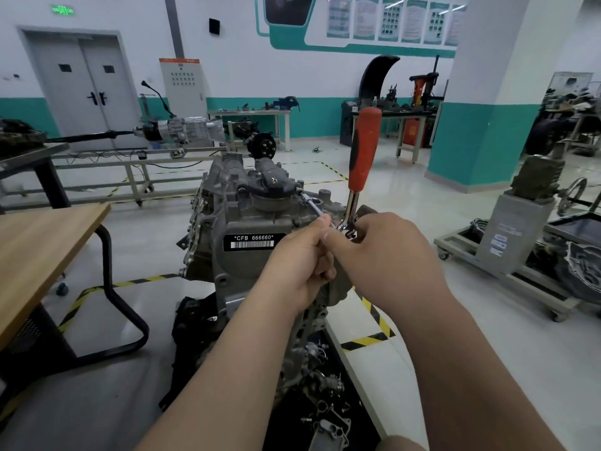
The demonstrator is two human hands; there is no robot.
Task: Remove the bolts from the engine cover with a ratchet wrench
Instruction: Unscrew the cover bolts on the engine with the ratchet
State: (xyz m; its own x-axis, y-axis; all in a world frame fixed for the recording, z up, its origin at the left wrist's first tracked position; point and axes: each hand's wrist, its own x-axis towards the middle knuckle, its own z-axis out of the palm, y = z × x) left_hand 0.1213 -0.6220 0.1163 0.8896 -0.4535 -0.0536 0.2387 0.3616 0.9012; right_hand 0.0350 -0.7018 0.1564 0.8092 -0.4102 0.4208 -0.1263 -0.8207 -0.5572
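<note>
A grey engine (208,203) stands in front of me, with a black plate marked CFB 666660 on its near face. On top sits a dark cover (271,183). A ratchet wrench with an orange and black handle (364,148) points straight up. Its chrome extension bar (311,203) runs up-left to a bolt (297,189) at the cover's right edge. My left hand (297,265) pinches the near end of the extension bar. My right hand (387,255) is closed around the ratchet head, which it mostly hides.
A wooden table (39,249) with a black tube leg stands at the left. A gearbox on a wheeled stand (520,236) is at the right. Loose metal parts (325,405) lie on a black mat below the engine. Yellow-black floor tape (374,340) runs around the engine.
</note>
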